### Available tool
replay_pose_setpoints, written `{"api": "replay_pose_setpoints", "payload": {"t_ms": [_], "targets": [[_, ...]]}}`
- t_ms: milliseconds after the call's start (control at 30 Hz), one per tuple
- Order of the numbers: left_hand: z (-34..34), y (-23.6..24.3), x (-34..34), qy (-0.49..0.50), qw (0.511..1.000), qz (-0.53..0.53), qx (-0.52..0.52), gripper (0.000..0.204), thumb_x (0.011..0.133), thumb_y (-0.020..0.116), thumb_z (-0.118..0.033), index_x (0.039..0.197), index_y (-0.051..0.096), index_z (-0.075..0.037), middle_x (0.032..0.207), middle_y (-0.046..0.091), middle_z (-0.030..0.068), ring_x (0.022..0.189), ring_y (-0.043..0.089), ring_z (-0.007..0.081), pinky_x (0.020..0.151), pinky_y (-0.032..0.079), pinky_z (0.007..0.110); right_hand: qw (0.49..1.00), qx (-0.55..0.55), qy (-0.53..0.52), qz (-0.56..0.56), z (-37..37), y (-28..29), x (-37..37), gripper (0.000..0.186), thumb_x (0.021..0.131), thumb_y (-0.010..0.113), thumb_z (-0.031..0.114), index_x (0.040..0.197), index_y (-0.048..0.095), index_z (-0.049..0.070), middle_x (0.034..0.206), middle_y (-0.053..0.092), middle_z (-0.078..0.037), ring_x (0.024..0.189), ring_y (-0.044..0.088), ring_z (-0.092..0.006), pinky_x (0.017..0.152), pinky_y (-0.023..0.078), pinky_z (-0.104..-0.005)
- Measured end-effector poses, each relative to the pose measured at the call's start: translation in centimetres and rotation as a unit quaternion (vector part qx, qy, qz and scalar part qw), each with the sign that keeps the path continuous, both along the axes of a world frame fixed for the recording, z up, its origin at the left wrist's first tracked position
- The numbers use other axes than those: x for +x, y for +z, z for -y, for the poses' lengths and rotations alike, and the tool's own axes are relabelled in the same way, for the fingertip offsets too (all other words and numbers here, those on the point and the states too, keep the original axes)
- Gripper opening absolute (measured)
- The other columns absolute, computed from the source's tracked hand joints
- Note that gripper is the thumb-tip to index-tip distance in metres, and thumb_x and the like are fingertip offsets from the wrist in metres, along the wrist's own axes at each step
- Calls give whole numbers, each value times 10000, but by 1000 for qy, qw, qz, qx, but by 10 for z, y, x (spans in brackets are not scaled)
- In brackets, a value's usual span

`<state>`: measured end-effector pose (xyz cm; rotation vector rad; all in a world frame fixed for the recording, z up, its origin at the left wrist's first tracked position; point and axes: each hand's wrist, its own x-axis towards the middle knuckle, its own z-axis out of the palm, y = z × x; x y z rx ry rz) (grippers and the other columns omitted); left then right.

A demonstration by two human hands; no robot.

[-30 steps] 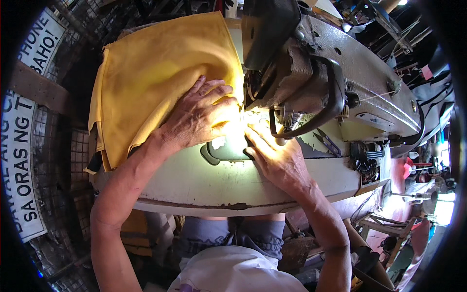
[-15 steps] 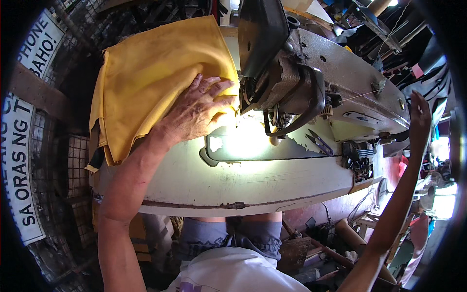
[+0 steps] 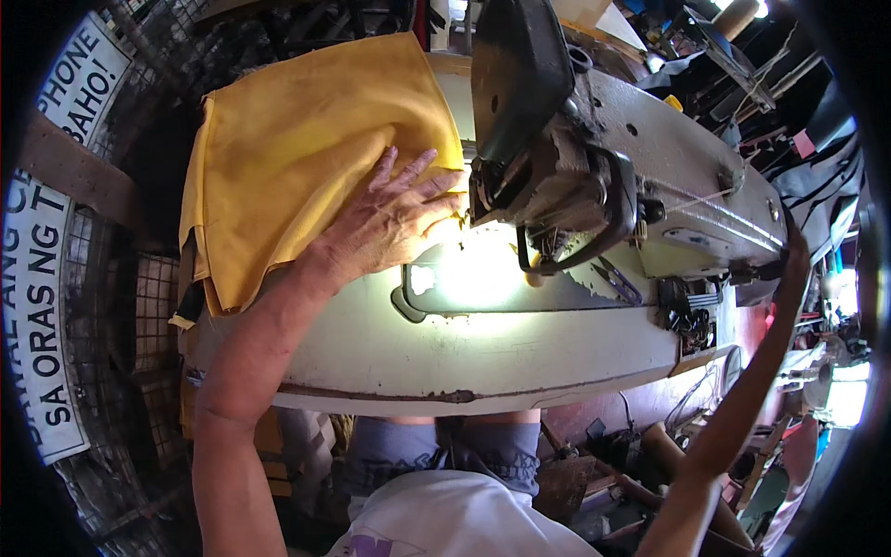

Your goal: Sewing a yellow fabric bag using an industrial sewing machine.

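Observation:
Yellow fabric (image 3: 288,158), folded in layers, lies on the left of the white sewing table (image 3: 501,357). My left hand (image 3: 394,218) rests on its near right edge, fingers spread, close to the needle area of a brown industrial sewing machine (image 3: 668,148). A bright lamp glow falls on the machine bed beside that hand. Far to the right, my right hand (image 3: 795,249) is at the handwheel end of the machine; it is dark, and its fingers do not show clearly. Thread snips (image 3: 617,281) lie on the bed under the machine arm.
A bobbin winder (image 3: 687,311) sits at the table's right end. Signs (image 3: 56,325) and wire mesh stand at the left. Below right, the floor holds a cardboard tube (image 3: 691,464) and clutter. Dark material (image 3: 821,195) hangs at the far right.
My right hand has come down from raised beside the machine to its handwheel end. My left hand stays on the yellow fabric. The whole view has shifted slightly.

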<state>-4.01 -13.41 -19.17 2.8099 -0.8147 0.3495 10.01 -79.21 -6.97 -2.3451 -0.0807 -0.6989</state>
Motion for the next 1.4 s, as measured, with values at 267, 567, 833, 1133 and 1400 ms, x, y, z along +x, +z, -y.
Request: {"api": "replay_pose_setpoints", "payload": {"t_ms": [267,567,833,1133,1400], "targets": [[10,-22,-4,-16,996,72,-48,410,891,657,-317,1242,639,-106,1438,498,117,1421,377,314,1184,212,608,823,-378,-269,326,64,-124,-5,446,1051,448,147,1472,391,12,1393,531,-192,1201,562,-296,1011,477,-414],[-56,12,-183,338,917,198,-80,650,767,761,-123,1366,515,-75,1457,431,149,1344,421,393,1118,343,540,975,-13,-2,220,-171,-117,-139,268,1008,565,190,1191,627,3,1269,620,-140,1101,643,-259,892,518,-347],[-153,14,-182,257,951,124,121,344,851,628,-58,1189,599,-3,1247,568,142,1249,500,358,1048,450,425,903,-1,422,-78,-464,-114,-250,330,858,693,30,1184,646,47,1203,585,-145,1105,613,-306,933,528,-400],[-70,79,-271,263,959,-19,104,121,843,654,-102,891,584,-14,898,546,135,982,568,309,802,523,417,895,-96,433,46,-518,-134,-305,578,817,610,57,1367,468,-51,1343,480,-236,1250,482,-383,1035,419,-480],[14,96,-296,127,977,-169,-22,205,917,627,-173,771,557,-47,719,531,108,648,610,299,553,506,411,921,-54,374,96,-465,-153,-334,437,853,632,85,1270,558,-23,1315,516,-196,1354,430,-387,1096,384,-509]]}}
